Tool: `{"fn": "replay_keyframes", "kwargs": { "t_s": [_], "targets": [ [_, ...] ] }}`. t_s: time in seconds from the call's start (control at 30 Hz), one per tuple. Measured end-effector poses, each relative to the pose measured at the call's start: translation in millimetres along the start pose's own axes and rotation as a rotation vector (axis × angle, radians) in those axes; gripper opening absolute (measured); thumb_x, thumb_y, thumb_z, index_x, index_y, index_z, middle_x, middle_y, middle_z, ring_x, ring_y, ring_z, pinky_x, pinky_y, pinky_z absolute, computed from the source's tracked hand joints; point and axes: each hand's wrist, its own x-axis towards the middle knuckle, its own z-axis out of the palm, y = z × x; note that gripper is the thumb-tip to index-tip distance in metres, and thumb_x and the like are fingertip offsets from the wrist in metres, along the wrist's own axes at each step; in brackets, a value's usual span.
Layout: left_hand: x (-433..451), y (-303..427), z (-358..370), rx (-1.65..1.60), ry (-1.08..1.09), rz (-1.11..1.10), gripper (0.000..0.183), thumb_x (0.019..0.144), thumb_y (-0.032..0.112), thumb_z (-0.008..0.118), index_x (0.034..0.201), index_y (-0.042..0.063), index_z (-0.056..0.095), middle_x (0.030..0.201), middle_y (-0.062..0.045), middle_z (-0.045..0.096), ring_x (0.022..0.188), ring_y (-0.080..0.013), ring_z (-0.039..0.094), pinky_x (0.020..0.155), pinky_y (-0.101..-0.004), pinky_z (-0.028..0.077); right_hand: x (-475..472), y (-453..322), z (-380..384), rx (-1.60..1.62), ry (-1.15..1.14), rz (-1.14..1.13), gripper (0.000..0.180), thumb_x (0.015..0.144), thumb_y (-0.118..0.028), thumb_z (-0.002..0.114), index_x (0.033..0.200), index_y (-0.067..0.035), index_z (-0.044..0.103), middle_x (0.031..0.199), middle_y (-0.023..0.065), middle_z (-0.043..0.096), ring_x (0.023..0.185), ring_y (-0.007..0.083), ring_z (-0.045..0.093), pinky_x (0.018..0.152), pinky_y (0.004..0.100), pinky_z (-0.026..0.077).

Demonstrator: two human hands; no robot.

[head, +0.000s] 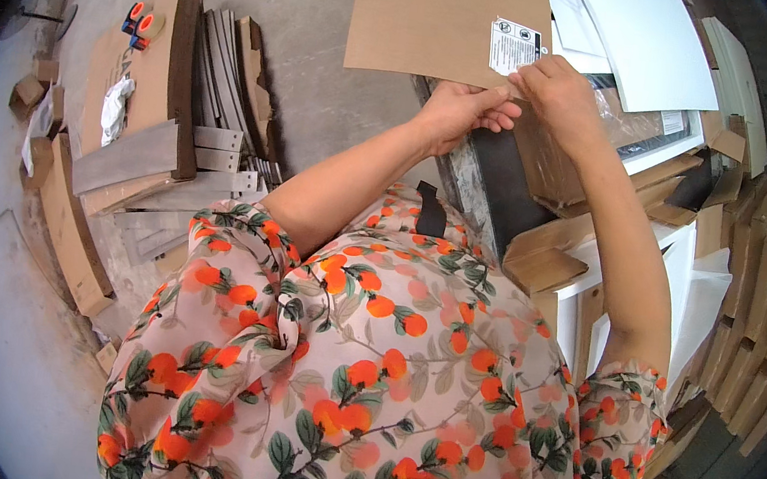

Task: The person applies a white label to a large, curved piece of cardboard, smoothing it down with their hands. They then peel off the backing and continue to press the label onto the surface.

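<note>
A flat brown cardboard sheet [444,19] extends in front of me, past the left side of the work surface. Near its right edge is a white label [515,45] with printed symbols and writing. My left hand [468,116] pinches the sheet's near edge close to the right corner, its other fingers curled below. At that same corner, my right hand [558,92] has its fingertips closed on the sheet, right at the label's lower end. Those fingertips hide part of the label and the corner.
White panels [650,43] and a plastic-wrapped item [564,146] lie to the right. Stacked cardboard pieces [752,303] stand farther right. On the left, tape dispensers [142,26] and crumpled white plastic [116,111] rest on a large carton [116,60] beside grey metal strips [127,157].
</note>
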Motion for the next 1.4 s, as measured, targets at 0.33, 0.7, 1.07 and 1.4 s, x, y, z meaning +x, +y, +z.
{"fn": "replay_keyframes", "kwargs": {
  "t_s": [0.33, 0.7, 1.07, 1.4],
  "targets": [
    [1, 1, 1, 0.011, 0.013, -0.002, 0.022, 0.091, 0.017, 0.054, 0.098, -0.003, 0.06, 0.086, -0.012, 0.066, 0.072, -0.0145, 0.062, 0.064, -0.0235, 0.05, 1, 4, 9, -0.029, 0.045, 0.049, 0.012, 0.079, -0.018, 0.061, 0.074, -0.007, 0.059, 0.074, 0.0071, 0.057, 0.077, 0.0237, 0.058, 0.063, 0.0339, 0.049],
    [0, -2, 2, -0.026, 0.019, -0.008, 0.022, 0.09, 0.016, 0.054, 0.099, -0.003, 0.059, 0.085, -0.012, 0.066, 0.07, -0.0146, 0.062, 0.063, -0.0236, 0.05, 6, 0, 13, -0.077, 0.017, 0.076, 0.02, 0.079, -0.024, 0.062, 0.072, -0.006, 0.061, 0.073, 0.0085, 0.058, 0.075, 0.0253, 0.058, 0.062, 0.0354, 0.049],
    [-3, -1, 5, -0.023, 0.041, -0.018, 0.022, 0.09, 0.017, 0.055, 0.1, -0.003, 0.06, 0.085, -0.012, 0.066, 0.069, -0.014, 0.062, 0.062, -0.023, 0.05, 5, -7, 5, -0.101, -0.024, 0.028, 0.023, 0.08, -0.026, 0.062, 0.068, -0.006, 0.061, 0.071, 0.0079, 0.058, 0.074, 0.024, 0.058, 0.061, 0.0343, 0.049],
    [-2, 0, 6, -0.009, 0.019, 0.017, 0.023, 0.091, 0.017, 0.054, 0.099, -0.004, 0.06, 0.084, -0.012, 0.066, 0.069, -0.0146, 0.062, 0.062, -0.0233, 0.05, 3, -4, 4, -0.063, 0.053, 0.011, 0.021, 0.079, -0.024, 0.064, 0.067, -0.007, 0.06, 0.069, 0.0074, 0.057, 0.071, 0.0237, 0.058, 0.059, 0.033, 0.049]
  ]
}}
